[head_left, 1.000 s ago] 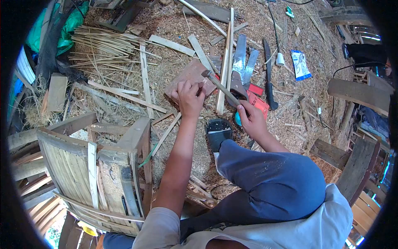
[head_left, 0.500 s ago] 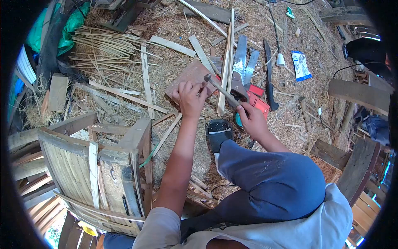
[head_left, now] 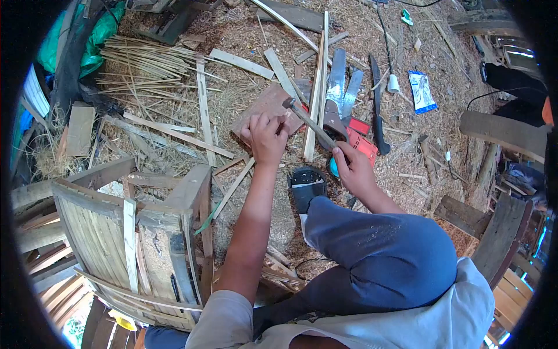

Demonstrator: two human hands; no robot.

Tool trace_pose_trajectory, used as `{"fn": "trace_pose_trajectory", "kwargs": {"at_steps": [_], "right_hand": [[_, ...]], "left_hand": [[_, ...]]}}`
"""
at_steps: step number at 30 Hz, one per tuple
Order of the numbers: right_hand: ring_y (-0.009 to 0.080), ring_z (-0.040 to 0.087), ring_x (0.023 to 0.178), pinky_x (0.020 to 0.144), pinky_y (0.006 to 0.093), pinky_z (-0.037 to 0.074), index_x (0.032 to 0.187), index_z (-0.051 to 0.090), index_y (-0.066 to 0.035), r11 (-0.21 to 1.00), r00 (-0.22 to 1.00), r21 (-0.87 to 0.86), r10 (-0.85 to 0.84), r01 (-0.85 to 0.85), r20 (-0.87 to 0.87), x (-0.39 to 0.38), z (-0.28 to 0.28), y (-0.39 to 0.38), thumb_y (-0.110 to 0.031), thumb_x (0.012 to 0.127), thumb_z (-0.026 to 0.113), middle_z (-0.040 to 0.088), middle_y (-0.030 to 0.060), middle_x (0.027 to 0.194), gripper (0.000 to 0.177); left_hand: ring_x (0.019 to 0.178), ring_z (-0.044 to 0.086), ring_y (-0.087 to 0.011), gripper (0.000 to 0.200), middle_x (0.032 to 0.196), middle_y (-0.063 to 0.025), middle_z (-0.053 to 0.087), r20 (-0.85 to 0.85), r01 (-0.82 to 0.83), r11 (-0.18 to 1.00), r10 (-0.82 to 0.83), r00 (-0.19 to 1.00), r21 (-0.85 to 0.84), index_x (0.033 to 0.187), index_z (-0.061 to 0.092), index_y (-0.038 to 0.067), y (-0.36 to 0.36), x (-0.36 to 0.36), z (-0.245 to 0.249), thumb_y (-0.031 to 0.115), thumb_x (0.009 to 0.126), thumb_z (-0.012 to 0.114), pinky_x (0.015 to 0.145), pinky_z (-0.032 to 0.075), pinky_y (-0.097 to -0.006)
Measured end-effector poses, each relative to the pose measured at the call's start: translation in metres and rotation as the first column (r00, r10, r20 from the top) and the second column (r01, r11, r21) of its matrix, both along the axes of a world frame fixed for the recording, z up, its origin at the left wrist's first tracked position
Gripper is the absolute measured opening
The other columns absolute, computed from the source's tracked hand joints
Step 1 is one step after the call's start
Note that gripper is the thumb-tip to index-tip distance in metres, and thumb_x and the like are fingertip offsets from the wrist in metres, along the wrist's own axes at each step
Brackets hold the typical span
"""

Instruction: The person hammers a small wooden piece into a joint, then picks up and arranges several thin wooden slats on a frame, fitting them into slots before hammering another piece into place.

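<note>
My right hand (head_left: 356,174) is closed around the wooden handle of a hammer (head_left: 312,124). The hammer's metal head hangs over the right part of a flat brown wooden board (head_left: 270,99) on the ground. On that board rests my left hand (head_left: 267,139), its fingers curled and drawn together near the hammer head. Whatever the left fingertips pinch is too small or hidden to make out. Just right of the board lie long thin wood strips (head_left: 318,93). A hand saw (head_left: 336,78) lies beyond the hammer, partly beside a second, narrower saw blade (head_left: 351,93).
A slatted wooden frame (head_left: 110,238) stands at my left. Thin sticks (head_left: 154,61) are heaped at the upper left. A long black-handled knife (head_left: 378,110), a red object (head_left: 361,145), a white bulb socket (head_left: 393,84) and a blue-white packet (head_left: 422,92) lie at the right among shavings.
The hammer head has shifted slightly up and left over the board. My left hand stays almost in place with its fingers still curled. At the far right, an orange patch has come into view.
</note>
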State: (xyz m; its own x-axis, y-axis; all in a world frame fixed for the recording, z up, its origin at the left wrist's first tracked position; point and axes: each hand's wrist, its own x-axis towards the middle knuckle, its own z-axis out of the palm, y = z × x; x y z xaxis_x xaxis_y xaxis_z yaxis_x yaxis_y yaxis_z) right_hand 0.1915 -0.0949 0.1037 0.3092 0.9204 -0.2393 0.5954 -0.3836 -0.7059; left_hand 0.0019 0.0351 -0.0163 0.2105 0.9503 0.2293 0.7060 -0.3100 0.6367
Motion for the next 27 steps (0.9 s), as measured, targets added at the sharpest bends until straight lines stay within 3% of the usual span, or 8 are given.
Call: {"fn": "trace_pose_trajectory", "kwargs": {"at_steps": [3, 6, 12, 15, 21, 24, 27], "right_hand": [[0.044, 0.073, 0.08, 0.071, 0.0506, 0.055, 0.116, 0.072, -0.005, 0.999, 0.999, 0.002, 0.041, -0.041, 0.014, 0.003, -0.006, 0.0, -0.029, 0.11, 0.059, 0.072, 0.0244, 0.086, 0.027], [0.0439, 0.073, 0.08, 0.071, 0.0506, 0.055, 0.115, 0.073, -0.005, 0.993, 1.0, -0.117, 0.01, -0.008, 0.017, 0.006, -0.006, 0.0, -0.025, 0.11, 0.06, 0.072, 0.0243, 0.086, 0.024], [0.0444, 0.073, 0.08, 0.072, 0.051, 0.055, 0.115, 0.074, -0.004, 0.999, 1.0, 0.035, 0.012, -0.012, -0.002, 0.001, 0.003, 0.003, -0.028, 0.111, 0.059, 0.072, 0.0238, 0.086, 0.028], [0.044, 0.073, 0.08, 0.072, 0.0509, 0.055, 0.116, 0.073, -0.004, 0.985, 0.998, -0.166, 0.05, -0.045, 0.028, 0.008, -0.004, 0.005, -0.029, 0.111, 0.059, 0.072, 0.023, 0.086, 0.029], [0.0445, 0.073, 0.081, 0.071, 0.0516, 0.055, 0.114, 0.072, -0.004, 1.0, 1.0, 0.015, -0.002, 0.002, -0.014, 0.0, 0.009, 0.004, -0.03, 0.11, 0.059, 0.072, 0.0244, 0.086, 0.03], [0.0441, 0.073, 0.081, 0.071, 0.0509, 0.055, 0.115, 0.072, -0.004, 0.976, 0.998, -0.216, 0.051, -0.04, 0.047, 0.007, -0.001, 0.003, -0.03, 0.11, 0.059, 0.071, 0.0246, 0.086, 0.029], [0.0444, 0.072, 0.08, 0.071, 0.0515, 0.055, 0.111, 0.072, -0.003, 0.994, 1.0, -0.111, -0.006, 0.007, 0.009, 0.006, -0.002, 0.002, -0.03, 0.11, 0.059, 0.071, 0.0245, 0.084, 0.029]], "left_hand": [[0.107, 0.061, -0.0253, 0.013, 0.096, -0.0004, 0.067, -0.035, 0.016, 1.0, -0.016, 0.999, 0.014, 0.093, 0.081, 0.019, 0.001, -0.001, 0.0, 0.027, 0.084, 0.085, 0.097, 0.035, -0.0482], [0.107, 0.061, -0.0258, 0.014, 0.097, -0.0007, 0.066, -0.028, 0.008, 1.0, -0.008, 1.0, 0.005, 0.094, 0.08, 0.019, 0.001, 0.0, 0.0, 0.026, 0.083, 0.085, 0.096, 0.035, -0.0483], [0.105, 0.061, -0.0262, 0.015, 0.096, -0.0009, 0.066, -0.022, 0.003, 1.0, -0.002, 1.0, 0.029, 0.093, 0.08, 0.019, 0.0, 0.0, -0.001, 0.025, 0.081, 0.086, 0.096, 0.035, -0.0486], [0.105, 0.061, -0.0268, 0.017, 0.096, -0.0012, 0.066, -0.002, 0.02, 0.999, -0.02, 1.0, 0.046, 0.094, 0.08, 0.019, 0.002, -0.002, 0.0, 0.027, 0.081, 0.086, 0.096, 0.035, -0.0489], [0.105, 0.061, -0.0258, 0.014, 0.095, -0.0006, 0.066, -0.015, 0.005, 0.999, -0.004, 1.0, 0.046, 0.091, 0.08, 0.018, 0.001, 0.0, -0.001, 0.026, 0.081, 0.086, 0.096, 0.035, -0.0486], [0.104, 0.061, -0.025, 0.014, 0.093, -0.0001, 0.066, -0.003, 0.007, 1.0, -0.007, 1.0, 0.012, 0.092, 0.08, 0.018, 0.001, 0.0, 0.001, 0.025, 0.081, 0.087, 0.095, 0.034, -0.0482], [0.104, 0.061, -0.0249, 0.014, 0.092, 0.0, 0.066, 0.004, 0.001, 1.0, -0.001, 1.0, 0.026, 0.091, 0.08, 0.018, 0.002, 0.001, 0.002, 0.026, 0.082, 0.087, 0.094, 0.034, -0.0481]]}}
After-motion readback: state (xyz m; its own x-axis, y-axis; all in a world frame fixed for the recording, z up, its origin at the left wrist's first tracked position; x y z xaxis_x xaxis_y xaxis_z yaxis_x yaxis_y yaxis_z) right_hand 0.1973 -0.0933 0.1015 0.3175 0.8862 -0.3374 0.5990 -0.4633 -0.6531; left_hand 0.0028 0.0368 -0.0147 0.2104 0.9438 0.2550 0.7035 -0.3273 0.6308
